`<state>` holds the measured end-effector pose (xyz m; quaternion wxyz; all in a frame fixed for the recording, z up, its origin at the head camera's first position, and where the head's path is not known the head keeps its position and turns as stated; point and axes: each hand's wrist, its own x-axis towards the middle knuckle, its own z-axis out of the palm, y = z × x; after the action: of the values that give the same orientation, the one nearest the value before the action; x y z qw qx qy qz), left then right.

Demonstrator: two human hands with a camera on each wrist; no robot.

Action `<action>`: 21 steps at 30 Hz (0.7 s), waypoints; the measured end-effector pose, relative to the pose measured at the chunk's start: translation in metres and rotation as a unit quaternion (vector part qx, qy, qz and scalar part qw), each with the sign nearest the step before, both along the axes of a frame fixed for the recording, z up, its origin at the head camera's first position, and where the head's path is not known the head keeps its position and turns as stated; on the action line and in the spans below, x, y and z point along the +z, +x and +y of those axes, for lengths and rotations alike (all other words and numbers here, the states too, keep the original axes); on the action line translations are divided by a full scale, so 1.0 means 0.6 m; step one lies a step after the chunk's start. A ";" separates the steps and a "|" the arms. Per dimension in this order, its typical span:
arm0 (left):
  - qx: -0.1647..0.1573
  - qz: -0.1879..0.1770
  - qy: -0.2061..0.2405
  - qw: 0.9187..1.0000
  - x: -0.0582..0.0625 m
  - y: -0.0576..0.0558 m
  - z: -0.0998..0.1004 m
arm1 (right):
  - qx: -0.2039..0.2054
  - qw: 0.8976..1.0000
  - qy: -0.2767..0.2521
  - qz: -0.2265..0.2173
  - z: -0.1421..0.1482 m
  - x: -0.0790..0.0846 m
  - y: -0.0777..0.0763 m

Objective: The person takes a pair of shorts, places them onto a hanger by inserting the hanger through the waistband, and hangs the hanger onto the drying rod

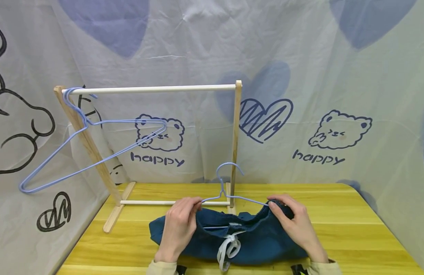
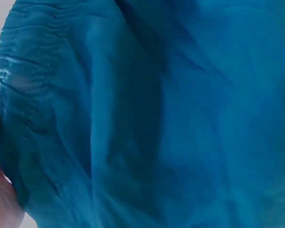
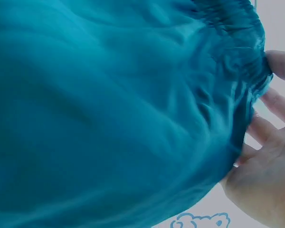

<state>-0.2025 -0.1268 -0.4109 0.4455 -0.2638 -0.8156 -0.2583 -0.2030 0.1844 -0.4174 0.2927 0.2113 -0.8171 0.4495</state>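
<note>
Dark blue drawstring pants (image 1: 266, 242) are bunched low over the table, waistband upward, with a white drawstring (image 1: 227, 248) tied in a bow at the front. A light-blue wire hanger (image 1: 223, 183) sits partly inside the waist opening, its hook pointing up and its lower bar visible within. My left hand (image 1: 179, 225) pinches the waistband's left side by the hanger's left arm. At the other end, my right hand (image 1: 295, 221) grips the waistband where the hanger's right arm enters it. Gathered blue fabric (image 2: 147, 118) fills the left wrist view; the right wrist view shows fingers (image 3: 278, 64) on the elastic edge.
A wooden rack with a white rail (image 1: 153, 89) stands behind on the yellow wooden table (image 1: 349, 229). Light-blue hangers (image 1: 91, 124) hang at the rail's left end. A patterned white cloth (image 1: 212, 46) surrounds the back and sides.
</note>
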 end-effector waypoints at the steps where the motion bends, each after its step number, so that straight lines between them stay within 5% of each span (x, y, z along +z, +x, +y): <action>1: 0.000 -0.002 0.002 1.000 0.000 0.000 0.001 | -0.002 1.000 0.002 0.000 0.000 0.000 0.000; 11: -0.002 0.010 0.069 0.998 -0.001 0.002 0.013 | -0.004 1.000 0.005 -0.006 0.008 0.009 0.003; 21: 0.039 0.005 0.097 0.995 0.004 0.002 0.014 | 0.086 0.996 -0.008 -0.035 0.006 0.068 -0.016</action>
<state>-0.2013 -0.1186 -0.4085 0.4823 -0.1889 -0.7943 -0.3175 -0.2124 0.1882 -0.3767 0.2261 0.2628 -0.8020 0.4864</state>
